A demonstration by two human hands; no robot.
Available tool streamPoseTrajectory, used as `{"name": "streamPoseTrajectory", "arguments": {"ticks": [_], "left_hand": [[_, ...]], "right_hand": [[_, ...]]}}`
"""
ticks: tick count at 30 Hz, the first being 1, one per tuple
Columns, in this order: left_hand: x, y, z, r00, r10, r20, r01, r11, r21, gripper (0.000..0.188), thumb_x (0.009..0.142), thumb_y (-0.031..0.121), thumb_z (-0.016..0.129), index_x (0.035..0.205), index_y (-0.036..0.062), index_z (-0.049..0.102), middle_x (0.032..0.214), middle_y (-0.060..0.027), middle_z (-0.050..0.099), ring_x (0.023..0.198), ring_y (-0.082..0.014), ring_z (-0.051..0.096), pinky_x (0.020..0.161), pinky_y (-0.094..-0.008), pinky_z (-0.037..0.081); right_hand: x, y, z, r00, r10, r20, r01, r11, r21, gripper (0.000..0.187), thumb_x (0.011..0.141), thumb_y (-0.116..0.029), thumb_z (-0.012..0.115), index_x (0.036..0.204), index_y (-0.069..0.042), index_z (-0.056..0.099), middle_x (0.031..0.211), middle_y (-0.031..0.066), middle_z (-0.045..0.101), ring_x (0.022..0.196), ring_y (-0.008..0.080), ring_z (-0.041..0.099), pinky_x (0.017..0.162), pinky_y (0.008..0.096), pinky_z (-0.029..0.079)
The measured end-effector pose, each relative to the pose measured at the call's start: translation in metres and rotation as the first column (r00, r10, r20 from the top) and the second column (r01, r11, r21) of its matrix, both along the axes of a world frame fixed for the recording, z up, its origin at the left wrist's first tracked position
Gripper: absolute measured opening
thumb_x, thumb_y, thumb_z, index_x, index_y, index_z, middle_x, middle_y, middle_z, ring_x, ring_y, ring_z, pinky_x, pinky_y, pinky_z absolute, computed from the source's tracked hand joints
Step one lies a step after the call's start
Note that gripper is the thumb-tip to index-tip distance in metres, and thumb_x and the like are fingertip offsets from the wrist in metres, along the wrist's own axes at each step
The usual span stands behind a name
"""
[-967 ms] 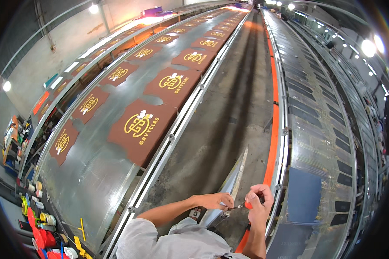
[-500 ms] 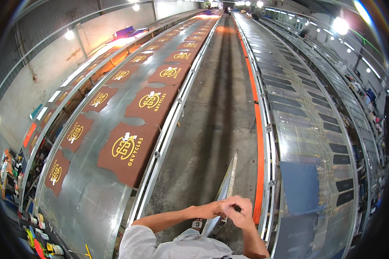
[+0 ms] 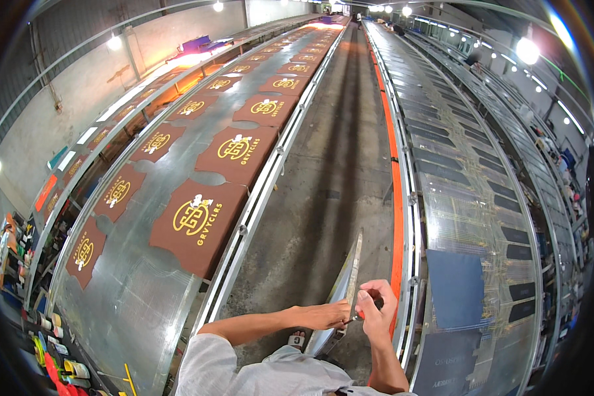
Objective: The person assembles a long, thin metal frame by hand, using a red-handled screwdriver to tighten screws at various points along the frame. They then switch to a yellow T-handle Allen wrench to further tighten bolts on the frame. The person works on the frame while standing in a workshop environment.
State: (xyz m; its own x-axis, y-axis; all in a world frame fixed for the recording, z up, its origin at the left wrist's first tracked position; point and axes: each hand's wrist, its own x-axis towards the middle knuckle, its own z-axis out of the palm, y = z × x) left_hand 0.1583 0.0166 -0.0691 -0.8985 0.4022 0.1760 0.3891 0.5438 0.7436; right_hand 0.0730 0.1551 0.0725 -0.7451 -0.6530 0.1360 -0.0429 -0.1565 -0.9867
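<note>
A flat screen-printing frame [image 3: 354,272], seen nearly edge-on, stands upright in front of me between the two long tables. My left hand [image 3: 330,315] is closed at the frame's near part, its fingertips partly hidden. Just to the right, my right hand [image 3: 378,310] is wrapped round a small tool with a dark handle [image 3: 378,303]. A bit of red shows at that tool's end by the frame; its exact kind is hard to make out. Both hands are close together at the frame's edge.
On the left, a long metal table [image 3: 129,317] bears rows of brown printed shirt pieces [image 3: 198,224]. Another long table [image 3: 455,204] with dark fabric pieces and a blue sheet [image 3: 455,288] runs on the right. An orange strip [image 3: 396,218] lines its rail. Paint tubs [image 3: 76,369] stand lower left.
My right hand has moved slightly up and right, and the dark handle in it now shows more clearly. The left hand stays at the frame. The whole view has shifted a little.
</note>
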Motion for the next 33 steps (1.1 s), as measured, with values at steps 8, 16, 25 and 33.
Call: {"name": "streamPoseTrajectory", "arguments": {"ticks": [8,16,25,33], "left_hand": [[-0.015,0.008,0.032,0.966,-0.027,0.256,0.079,0.977,-0.197,0.02,0.093,0.016,0.056,0.097,-0.0035,0.059,0.109,-0.0216,0.06,0.109,-0.0372,0.056,0.091,-0.0468,0.047],[-0.007,0.02,-0.013,0.974,0.216,-0.07,-0.216,0.976,0.0,0.025,0.088,0.015,0.065,0.073,-0.0027,0.055,0.079,-0.0225,0.055,0.08,-0.0395,0.057,0.076,-0.0472,0.048],[-0.005,0.036,-0.002,0.902,0.43,0.029,-0.427,0.902,-0.064,0.035,0.087,0.021,0.067,0.067,-0.0042,0.054,0.076,-0.0198,0.058,0.077,-0.0378,0.06,0.073,-0.0489,0.05],[0.008,0.028,0.02,0.918,0.39,0.066,-0.396,0.908,0.137,0.027,0.083,0.023,0.075,0.085,-0.003,0.069,0.087,-0.0146,0.062,0.081,-0.0314,0.063,0.075,-0.042,0.051]], "right_hand": [[-0.067,-0.003,-0.01,0.57,0.822,0.005,-0.818,0.568,-0.097,0.013,0.081,0.001,0.072,0.091,0.003,0.066,0.079,0.0082,0.065,0.066,0.0128,0.059,0.058,0.0278,0.046],[-0.005,-0.003,-0.012,0.997,0.007,-0.071,-0.007,1.0,0.001,0.023,0.092,0.0,0.065,0.114,-0.002,0.058,0.085,-0.0007,0.058,0.075,0.0054,0.054,0.066,0.0215,0.044],[-0.013,-0.013,-0.015,0.993,-0.023,0.113,0.034,0.995,-0.09,0.017,0.093,0.001,0.063,0.109,0.0,0.058,0.083,0.0043,0.059,0.07,0.0102,0.058,0.065,0.0261,0.049],[-0.027,-0.003,-0.025,0.984,0.031,0.176,-0.002,0.986,-0.164,0.01,0.091,0.003,0.061,0.101,0.002,0.059,0.079,0.0065,0.06,0.064,0.0121,0.058,0.056,0.0284,0.049]]}}
